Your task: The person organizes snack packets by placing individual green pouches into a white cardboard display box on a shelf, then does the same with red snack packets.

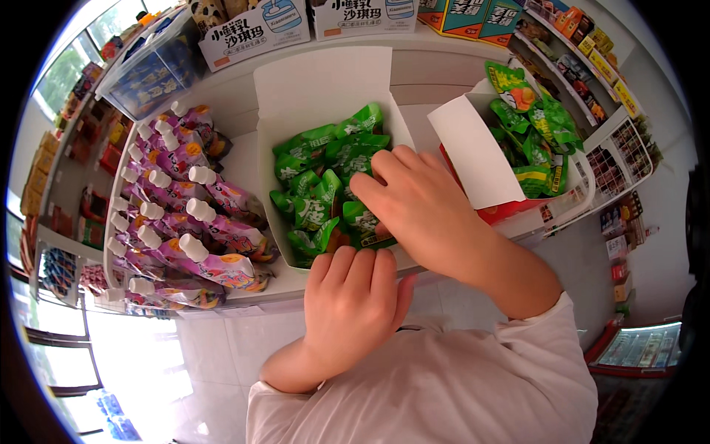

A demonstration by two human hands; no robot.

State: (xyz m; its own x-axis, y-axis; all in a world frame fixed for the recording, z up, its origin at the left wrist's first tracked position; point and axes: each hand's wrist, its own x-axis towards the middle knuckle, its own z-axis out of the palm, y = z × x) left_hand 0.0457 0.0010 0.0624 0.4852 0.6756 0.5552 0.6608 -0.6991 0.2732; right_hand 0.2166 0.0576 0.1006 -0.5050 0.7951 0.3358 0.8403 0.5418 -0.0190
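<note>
A white cardboard box [325, 81] stands on the shelf with its lid flap up at the back. Shiny green snack packets [314, 200] fill it in loose layers. Over the box's right side comes my right hand [414, 200], fingers bent down against a green packet; its fingertips are partly hidden. My left hand [351, 296] is closed over the box's near edge, fingers inside and thumb outside, close to the front packets. A second box [473, 152], white with red on its outside, sits tilted to the right, holding more green packets [529, 133].
Pink spouted pouches [192, 196] with white caps stand in rows at the left. A clear plastic tub [159, 66] is behind them. White display cartons [255, 33] line the back. A white wire rack [621, 163] rises at the right; stocked shelves [577, 52] run beyond.
</note>
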